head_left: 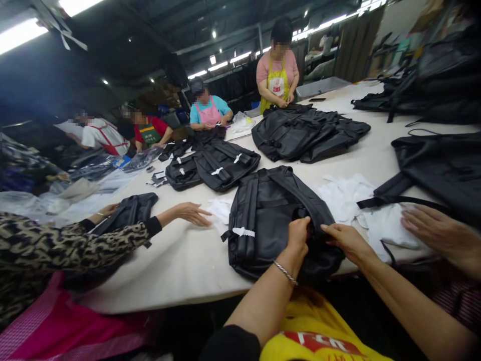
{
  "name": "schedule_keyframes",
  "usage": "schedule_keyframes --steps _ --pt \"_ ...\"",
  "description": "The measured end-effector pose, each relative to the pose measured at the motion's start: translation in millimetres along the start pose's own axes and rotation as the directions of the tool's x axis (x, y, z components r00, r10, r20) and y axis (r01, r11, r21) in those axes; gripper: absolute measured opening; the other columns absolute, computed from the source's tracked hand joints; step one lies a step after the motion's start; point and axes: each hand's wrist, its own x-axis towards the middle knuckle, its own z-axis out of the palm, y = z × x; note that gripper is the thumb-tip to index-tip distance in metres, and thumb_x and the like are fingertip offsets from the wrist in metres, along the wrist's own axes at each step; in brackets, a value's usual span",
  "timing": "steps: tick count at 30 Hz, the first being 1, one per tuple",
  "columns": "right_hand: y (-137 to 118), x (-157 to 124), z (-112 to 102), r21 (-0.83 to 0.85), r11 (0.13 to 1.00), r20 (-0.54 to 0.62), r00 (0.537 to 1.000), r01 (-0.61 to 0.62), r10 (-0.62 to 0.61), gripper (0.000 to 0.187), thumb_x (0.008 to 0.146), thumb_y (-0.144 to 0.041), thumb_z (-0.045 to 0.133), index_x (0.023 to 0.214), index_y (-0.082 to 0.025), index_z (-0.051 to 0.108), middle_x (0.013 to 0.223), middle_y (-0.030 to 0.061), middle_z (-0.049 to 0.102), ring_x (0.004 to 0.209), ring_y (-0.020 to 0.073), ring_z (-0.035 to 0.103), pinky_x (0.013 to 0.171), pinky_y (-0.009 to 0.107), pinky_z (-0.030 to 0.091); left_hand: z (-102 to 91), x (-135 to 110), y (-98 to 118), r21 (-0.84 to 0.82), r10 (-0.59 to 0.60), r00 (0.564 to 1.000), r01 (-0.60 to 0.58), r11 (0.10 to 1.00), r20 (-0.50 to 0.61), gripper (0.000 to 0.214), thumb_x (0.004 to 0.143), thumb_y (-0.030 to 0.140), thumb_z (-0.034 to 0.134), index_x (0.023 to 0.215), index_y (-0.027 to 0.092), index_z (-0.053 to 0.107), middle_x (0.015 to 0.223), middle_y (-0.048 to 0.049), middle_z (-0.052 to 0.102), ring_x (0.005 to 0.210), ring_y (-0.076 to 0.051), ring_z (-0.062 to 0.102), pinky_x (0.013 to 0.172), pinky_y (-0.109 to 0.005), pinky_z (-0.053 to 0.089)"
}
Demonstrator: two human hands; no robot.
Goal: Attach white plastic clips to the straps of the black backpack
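Observation:
A black backpack (263, 215) lies flat on the white table (180, 265) in front of me, straps up, with a white tag on one strap. My left hand (298, 235) is closed, gripping the near edge of the backpack, a bracelet on its wrist. My right hand (343, 238) rests on the same edge just to the right, fingers pressed onto the black fabric. White tissue paper (349, 195) lies beside the bag on the right.
A co-worker's hand (191, 213) in a leopard-print sleeve reaches over the table at left. Another person's hand (439, 230) lies on white paper at right. More black backpacks (214, 168) and a pile (304, 133) lie farther back, where several people work.

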Motion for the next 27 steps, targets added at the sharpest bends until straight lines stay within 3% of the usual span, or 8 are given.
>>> schedule_keyframes --steps 3,6,13,21,27 --pt "1.1 -0.7 0.0 -0.043 0.999 -0.008 1.000 0.008 -0.009 0.026 0.061 -0.035 0.063 0.050 -0.018 0.046 0.053 0.0002 0.048 0.053 0.0108 0.046 0.050 0.024 0.042 0.4 -8.0 -2.6 0.054 0.138 0.988 -0.142 0.988 0.074 0.027 0.056 0.038 0.063 0.058 0.012 0.055 0.052 0.0012 0.049 0.048 -0.006 0.041 0.049 -0.020 0.033" --pt "0.3 -3.3 3.2 -0.126 0.991 -0.022 0.999 0.041 -0.044 0.026 0.062 -0.035 0.061 0.048 -0.020 0.045 0.051 0.0015 0.046 0.051 0.0121 0.044 0.050 0.026 0.041 2.4 -9.2 -8.3 0.130 0.244 0.968 -0.250 0.960 0.057 0.027 0.057 0.036 0.063 0.068 0.011 0.060 0.065 -0.0025 0.057 0.057 -0.010 0.047 0.056 -0.022 0.037" --pt "1.5 -10.5 20.8 -0.265 0.957 -0.053 0.989 0.117 -0.136 0.028 0.065 -0.039 0.056 0.048 -0.022 0.042 0.049 0.0037 0.045 0.050 0.0155 0.043 0.047 0.030 0.040 -0.5 3.9 -15.1 0.153 0.274 0.953 -0.253 0.955 -0.133 0.027 0.060 0.039 0.060 0.062 0.012 0.056 0.057 0.0010 0.051 0.054 -0.008 0.043 0.054 -0.021 0.036" --pt "6.8 -6.4 24.4 -0.164 0.984 -0.024 0.997 0.066 -0.071 0.030 0.064 -0.042 0.057 0.047 -0.023 0.042 0.051 0.0034 0.047 0.051 0.0159 0.045 0.049 0.030 0.041 -8.9 4.2 -9.4 0.242 0.315 0.948 -0.295 0.924 -0.050 0.031 0.064 0.042 0.057 0.071 0.011 0.060 0.069 -0.0036 0.058 0.063 -0.012 0.049 0.058 -0.022 0.039" --pt "7.5 -4.1 20.2 -0.279 0.954 0.007 0.993 0.113 -0.115 0.030 0.065 -0.043 0.055 0.048 -0.022 0.041 0.048 0.0023 0.046 0.048 0.0137 0.043 0.045 0.028 0.038 -11.0 6.5 -5.9 0.313 0.373 0.928 -0.350 0.883 -0.013 0.033 0.064 0.045 0.056 0.069 0.013 0.058 0.065 -0.0025 0.056 0.060 -0.011 0.047 0.058 -0.022 0.038"
